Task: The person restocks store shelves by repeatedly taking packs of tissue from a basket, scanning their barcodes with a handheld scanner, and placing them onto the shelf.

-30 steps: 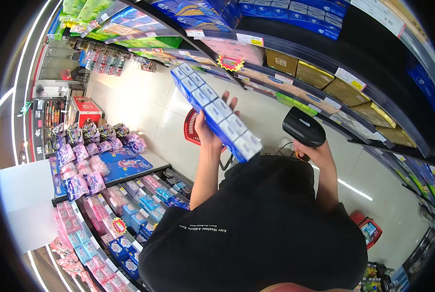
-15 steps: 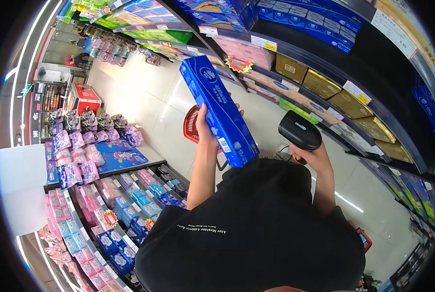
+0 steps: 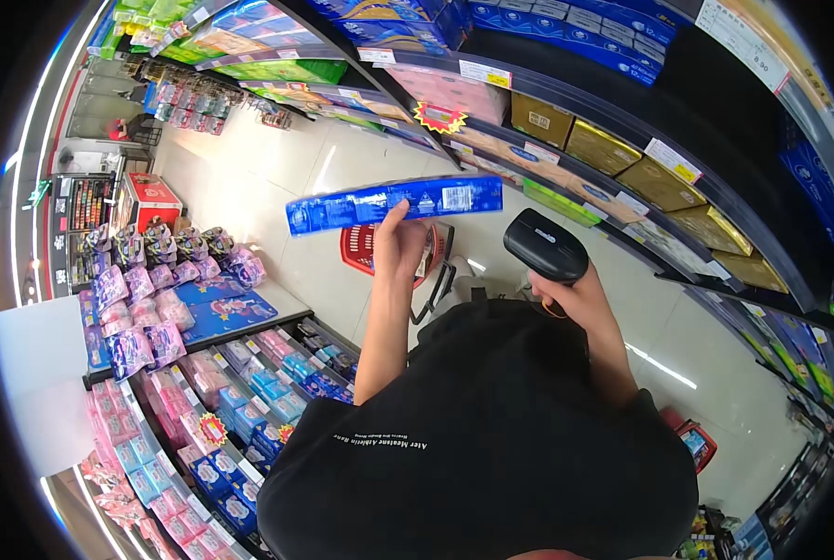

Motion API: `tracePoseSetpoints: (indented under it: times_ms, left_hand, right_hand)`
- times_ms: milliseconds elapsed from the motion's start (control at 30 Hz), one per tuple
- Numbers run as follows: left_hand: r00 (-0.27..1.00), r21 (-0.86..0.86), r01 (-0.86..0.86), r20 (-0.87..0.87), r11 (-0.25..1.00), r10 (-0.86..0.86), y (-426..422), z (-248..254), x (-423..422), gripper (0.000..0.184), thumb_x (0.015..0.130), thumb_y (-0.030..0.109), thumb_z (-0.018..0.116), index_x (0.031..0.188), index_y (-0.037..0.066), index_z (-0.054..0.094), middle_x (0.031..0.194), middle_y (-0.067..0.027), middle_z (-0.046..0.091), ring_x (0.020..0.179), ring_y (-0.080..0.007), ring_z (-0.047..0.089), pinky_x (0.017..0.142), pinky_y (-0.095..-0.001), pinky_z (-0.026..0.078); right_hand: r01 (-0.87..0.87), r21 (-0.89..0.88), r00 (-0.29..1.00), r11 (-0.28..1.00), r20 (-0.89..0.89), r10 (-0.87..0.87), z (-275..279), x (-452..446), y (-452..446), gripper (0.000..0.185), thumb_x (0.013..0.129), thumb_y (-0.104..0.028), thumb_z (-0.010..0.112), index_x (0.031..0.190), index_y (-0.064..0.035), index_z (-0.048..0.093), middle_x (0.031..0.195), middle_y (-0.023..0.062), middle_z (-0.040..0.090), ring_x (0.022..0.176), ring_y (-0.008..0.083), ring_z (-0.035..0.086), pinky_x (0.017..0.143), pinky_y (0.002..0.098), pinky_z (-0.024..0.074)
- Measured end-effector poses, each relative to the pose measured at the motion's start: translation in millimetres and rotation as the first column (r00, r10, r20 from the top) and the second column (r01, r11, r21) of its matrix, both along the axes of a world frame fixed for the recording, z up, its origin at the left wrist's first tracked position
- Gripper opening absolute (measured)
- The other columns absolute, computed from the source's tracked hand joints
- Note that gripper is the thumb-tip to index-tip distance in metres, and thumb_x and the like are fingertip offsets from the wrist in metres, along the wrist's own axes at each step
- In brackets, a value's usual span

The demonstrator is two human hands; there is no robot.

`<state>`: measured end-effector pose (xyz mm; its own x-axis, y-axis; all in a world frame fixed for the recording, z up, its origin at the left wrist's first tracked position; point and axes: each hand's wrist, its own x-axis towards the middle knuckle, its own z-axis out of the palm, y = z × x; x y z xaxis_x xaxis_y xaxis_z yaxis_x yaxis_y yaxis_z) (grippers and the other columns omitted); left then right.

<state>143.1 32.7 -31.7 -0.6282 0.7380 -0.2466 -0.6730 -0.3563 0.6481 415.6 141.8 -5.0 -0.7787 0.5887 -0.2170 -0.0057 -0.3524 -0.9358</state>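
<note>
A long blue tissue pack (image 3: pixel 342 210) lies crosswise in my left hand (image 3: pixel 398 245), whose thumb presses on the side facing me. A white barcode label shows near the pack's right end. My right hand (image 3: pixel 571 297) is wrapped round the handle of a black handheld scanner (image 3: pixel 546 245), its head pointing up and left, just right of the pack and not touching it. Most of the scanner's handle is hidden by my fingers.
Shelves (image 3: pixel 604 107) of blue and gold tissue packs run along the top and right. A red basket (image 3: pixel 356 250) stands on the floor beyond my left hand. Lower left is a display of pink and blue packs (image 3: pixel 235 411). Another red basket (image 3: pixel 699 446) stands at right.
The blue pack has turned in my left hand from slanting to nearly level, its narrow barcode side now facing me. The scanner in my right hand has moved a little left, closer to the pack.
</note>
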Motion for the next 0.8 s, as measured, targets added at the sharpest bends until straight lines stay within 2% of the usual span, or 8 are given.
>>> tracePoseSetpoints:
  times_ms: [67, 167, 300, 333, 400, 500, 767, 800]
  left_hand:
    - [0.999, -0.015, -0.016, -0.031, 1.0, 0.015, 5, 9, 7, 0.037, 0.086, 0.001, 0.065, 0.121, 0.002, 0.055, 0.119, -0.0124, 0.062, 0.118, -0.0289, 0.056, 0.109, -0.0532, 0.038]
    - [0.991, -0.069, -0.081, -0.108, 0.994, 0.074, 4, -1, 6, 0.037, 0.085, -0.003, 0.065, 0.12, 0.002, 0.056, 0.119, -0.0118, 0.062, 0.117, -0.027, 0.057, 0.11, -0.0512, 0.039]
    - [0.994, -0.056, -0.091, -0.073, 0.994, 0.087, 3, 2, 3, 0.037, 0.084, -0.005, 0.065, 0.119, 0.002, 0.057, 0.118, -0.0109, 0.062, 0.117, -0.0259, 0.057, 0.11, -0.0492, 0.04]
    - [0.992, -0.046, -0.125, -0.007, 0.991, 0.125, 4, 1, 0, 0.042, 0.083, -0.012, 0.06, 0.122, 0.0, 0.052, 0.12, -0.0136, 0.059, 0.117, -0.0284, 0.056, 0.11, -0.0503, 0.04]
    - [0.992, -0.026, -0.128, 0.013, 0.991, 0.129, 3, 1, -7, 0.042, 0.083, -0.012, 0.06, 0.122, 0.0, 0.051, 0.12, -0.0138, 0.059, 0.117, -0.0283, 0.056, 0.111, -0.0506, 0.04]
    - [0.991, 0.005, -0.132, 0.027, 0.991, 0.131, 0, -1, -22, 0.043, 0.083, -0.012, 0.06, 0.123, 0.001, 0.051, 0.121, -0.0137, 0.059, 0.119, -0.0281, 0.055, 0.112, -0.051, 0.038]
    - [0.985, 0.093, -0.112, 0.14, 0.989, 0.098, -4, -7, -58, 0.042, 0.083, -0.012, 0.059, 0.122, 0.003, 0.053, 0.124, -0.0112, 0.059, 0.12, -0.0258, 0.055, 0.115, -0.0508, 0.035]
    - [0.991, 0.126, -0.092, 0.105, 0.988, 0.079, -4, -9, -61, 0.045, 0.083, -0.009, 0.06, 0.126, 0.003, 0.052, 0.125, -0.0122, 0.059, 0.122, -0.0277, 0.054, 0.114, -0.0513, 0.033]
  right_hand:
    - [0.054, -0.031, 0.999, 0.998, 0.0, -0.054, -7, -4, -3, 0.02, 0.085, -0.01, 0.073, 0.099, 0.0, 0.063, 0.07, 0.0026, 0.064, 0.053, 0.0062, 0.055, 0.049, 0.0222, 0.0431]
    - [0.136, -0.058, 0.991, 0.989, -0.005, -0.136, -12, -9, -6, 0.018, 0.086, -0.01, 0.073, 0.098, -0.0001, 0.063, 0.069, 0.0025, 0.063, 0.053, 0.006, 0.054, 0.048, 0.0222, 0.0427]
    - [0.165, -0.062, 0.986, 0.984, 0.015, -0.165, -9, -19, -9, 0.017, 0.086, -0.01, 0.072, 0.096, -0.0003, 0.063, 0.068, 0.0022, 0.062, 0.052, 0.0056, 0.054, 0.048, 0.022, 0.0423]
    - [0.167, -0.056, 0.986, 0.984, 0.019, -0.167, -6, -24, -10, 0.017, 0.086, -0.01, 0.072, 0.096, -0.0003, 0.063, 0.068, 0.0022, 0.062, 0.052, 0.0056, 0.054, 0.048, 0.022, 0.0423]
    - [0.138, -0.027, 0.988, 0.99, 0.077, -0.136, 0, -34, -14, 0.015, 0.086, -0.011, 0.072, 0.093, -0.0006, 0.064, 0.067, 0.0016, 0.062, 0.052, 0.0056, 0.054, 0.047, 0.0221, 0.0419]
    - [0.121, 0.007, 0.99, 0.993, 0.07, -0.122, 5, -52, -20, 0.015, 0.086, -0.012, 0.073, 0.091, -0.0009, 0.064, 0.067, 0.0012, 0.062, 0.051, 0.0057, 0.054, 0.047, 0.0221, 0.0418]
    - [0.089, 0.139, 0.982, 0.986, 0.153, -0.11, 20, -99, -32, 0.019, 0.085, -0.016, 0.074, 0.093, -0.0013, 0.064, 0.067, 0.0012, 0.063, 0.053, 0.0058, 0.055, 0.049, 0.0223, 0.0432]
    - [0.071, 0.154, 0.979, 0.986, 0.179, -0.098, 19, -103, -32, 0.018, 0.086, -0.015, 0.073, 0.095, -0.0009, 0.065, 0.069, 0.0018, 0.064, 0.054, 0.006, 0.055, 0.05, 0.0224, 0.0438]
